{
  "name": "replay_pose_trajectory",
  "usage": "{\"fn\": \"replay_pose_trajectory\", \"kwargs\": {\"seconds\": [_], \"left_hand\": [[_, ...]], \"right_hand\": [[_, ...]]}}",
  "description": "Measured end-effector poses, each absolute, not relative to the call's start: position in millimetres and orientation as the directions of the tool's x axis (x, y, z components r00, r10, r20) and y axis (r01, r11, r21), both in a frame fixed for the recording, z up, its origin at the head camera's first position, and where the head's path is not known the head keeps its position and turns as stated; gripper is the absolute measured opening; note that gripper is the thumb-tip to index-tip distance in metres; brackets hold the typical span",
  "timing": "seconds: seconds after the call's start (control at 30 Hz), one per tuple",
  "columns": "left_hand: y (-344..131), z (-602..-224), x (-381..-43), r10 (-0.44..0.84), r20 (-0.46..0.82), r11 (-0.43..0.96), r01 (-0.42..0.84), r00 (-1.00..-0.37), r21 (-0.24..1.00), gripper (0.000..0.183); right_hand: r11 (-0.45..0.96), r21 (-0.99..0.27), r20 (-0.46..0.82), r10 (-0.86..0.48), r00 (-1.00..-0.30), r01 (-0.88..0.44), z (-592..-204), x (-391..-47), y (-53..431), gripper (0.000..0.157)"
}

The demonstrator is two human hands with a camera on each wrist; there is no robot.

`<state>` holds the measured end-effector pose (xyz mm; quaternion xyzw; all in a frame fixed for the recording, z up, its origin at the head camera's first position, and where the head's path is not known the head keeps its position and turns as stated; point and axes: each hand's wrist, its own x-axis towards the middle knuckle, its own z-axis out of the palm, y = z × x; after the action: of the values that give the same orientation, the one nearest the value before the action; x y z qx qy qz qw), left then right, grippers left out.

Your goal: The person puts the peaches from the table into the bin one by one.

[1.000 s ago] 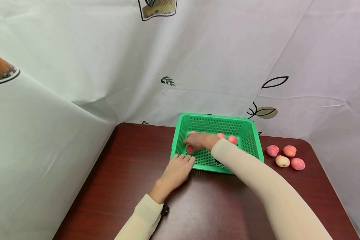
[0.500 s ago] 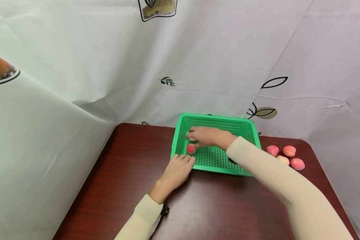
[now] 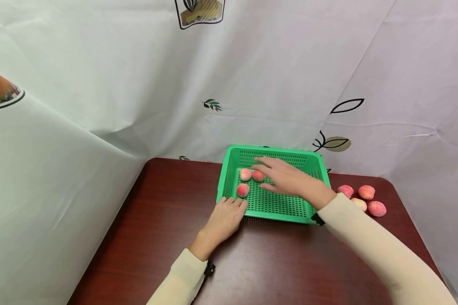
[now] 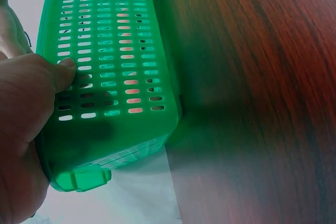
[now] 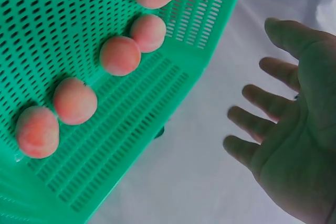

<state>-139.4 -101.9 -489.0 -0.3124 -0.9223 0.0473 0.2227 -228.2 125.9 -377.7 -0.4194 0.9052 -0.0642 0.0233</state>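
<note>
A green plastic basket [image 3: 278,215] with slotted walls stands on the table. My left hand [image 3: 224,217] grips its near-left corner, fingers over the rim and the thumb [image 4: 64,74] on the outer wall. My right hand [image 3: 284,177] is over the basket, fingers spread and holding nothing. To its left, a red peach [image 3: 243,190] lies near the front, with a paler peach [image 3: 246,174] and another peach [image 3: 258,176] behind. The right wrist view shows several peaches on the basket floor, including a peach [image 5: 37,131] at one end; my right hand hides some in the head view.
Right of the basket, several loose peaches lie on the dark red table [image 3: 168,190], among them a pink peach [image 3: 377,208] and a yellowish peach [image 3: 359,204]. A white printed cloth [image 3: 168,84] hangs behind and beside the table.
My right hand has let go of the red peach, which now lies at the basket's front left. The hand has moved right and its fingers have spread. My left hand stays put.
</note>
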Motion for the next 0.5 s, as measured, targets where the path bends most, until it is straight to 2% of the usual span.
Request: {"fn": "replay_pose_trajectory", "kwargs": {"seconds": [0.2, 0.5], "left_hand": [[-102.5, -489.4, -139.0, 0.597, 0.400, 0.800, 0.555, -0.696, -0.230, 0.014], [-102.2, -489.5, -139.5, 0.604, 0.421, 0.793, 0.561, -0.677, -0.236, 0.018]], "right_hand": [[0.693, -0.063, 0.090, -0.713, -0.696, -0.718, -383.1, -213.1, 151.5, 0.067], [0.763, -0.076, 0.195, -0.619, -0.760, -0.641, -393.5, -193.3, 202.6, 0.073]]}}
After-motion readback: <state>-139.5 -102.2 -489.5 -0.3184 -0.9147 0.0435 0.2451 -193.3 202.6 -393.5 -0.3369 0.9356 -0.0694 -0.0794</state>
